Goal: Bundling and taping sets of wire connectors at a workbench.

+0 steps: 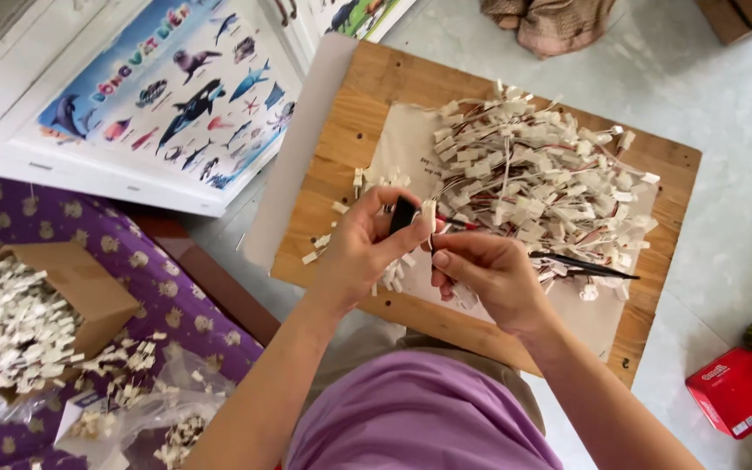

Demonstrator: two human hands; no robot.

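- Holding a small white connector (429, 211) with red and black wires above the wooden board (350, 130), the person is pinching it between the thumb and fingers of the left hand (367, 248), which is also gripping a small black object (403, 214) that I cannot identify.
- The right hand (489, 274) is closing on the connector's wires just below it, fingers curled, while also gripping a pair of dark tweezers (585, 264) that is pointing out to the right.
- Both forearms are reaching forward from the body, wrists bent inward so the hands are meeting over the board's near edge.
- A likely slip, in my judgement: the connector is tiny and gripped only at the fingertips, so a tug on the wires could pull it loose into the loose plugs (393, 274) beneath.
- The tweezers' tips are hovering beside the big heap of wired connectors (541, 165) and could snag a wire there.
- A cardboard box (71, 287) of white pieces is sitting well apart on the left.
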